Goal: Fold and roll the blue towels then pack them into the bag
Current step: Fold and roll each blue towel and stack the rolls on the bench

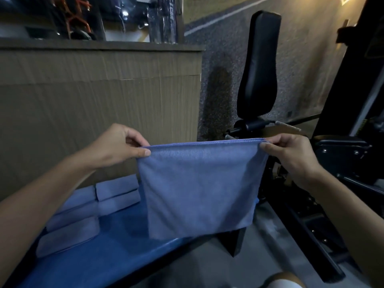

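Two-handed, pinches the blue towel [199, 188] by its top corners, left hand [118, 146] and right hand [291, 154], above rolled towels [70, 235].

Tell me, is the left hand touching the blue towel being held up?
Touching. The head view shows the left hand pinching the towel at its top left corner, thumb pressed on the cloth.

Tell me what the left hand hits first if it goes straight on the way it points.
The towel that the left hand pinches; beyond that, along the top edge, probably the right hand.
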